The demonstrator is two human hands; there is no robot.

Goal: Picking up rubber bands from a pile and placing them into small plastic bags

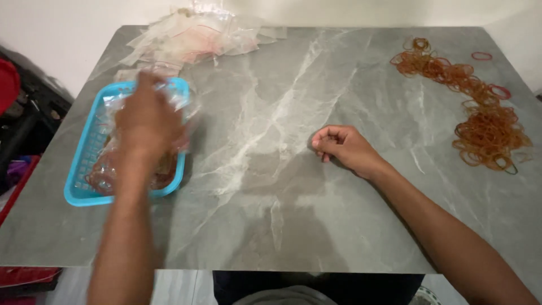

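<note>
I look down on a grey marble-patterned table (293, 186) with pale veins, set against a plain white wall. At its left side sits a light blue plastic basket (79, 189) with a latticed wall, holding clear bags with brownish rubber bands inside. My left hand (148, 121) is over this basket, blurred by motion, with a clear plastic bag (183, 104) against its fingers. I cannot tell whether the fingers are clamped on the bag or only touching it, since the hand covers most of it and the blur hides the fingertips.

My right hand (344, 148) rests on the bare middle of the table, well apart from the basket, its fingers curled inward into a loose fist. I cannot make out anything inside it.

Behind the basket, at the far left edge of the table, lies a loose heap of empty clear zip bags (197, 36), some with a red strip along the top. At the far right a long scatter of brown rubber bands (480, 121) runs down the table, with a few red ones among it and one red band (481, 56) lying apart near the far corner.

Off the table's left edge I see dark and red objects (17, 130), cut off and hard to identify. The near edge hides my lap.
</note>
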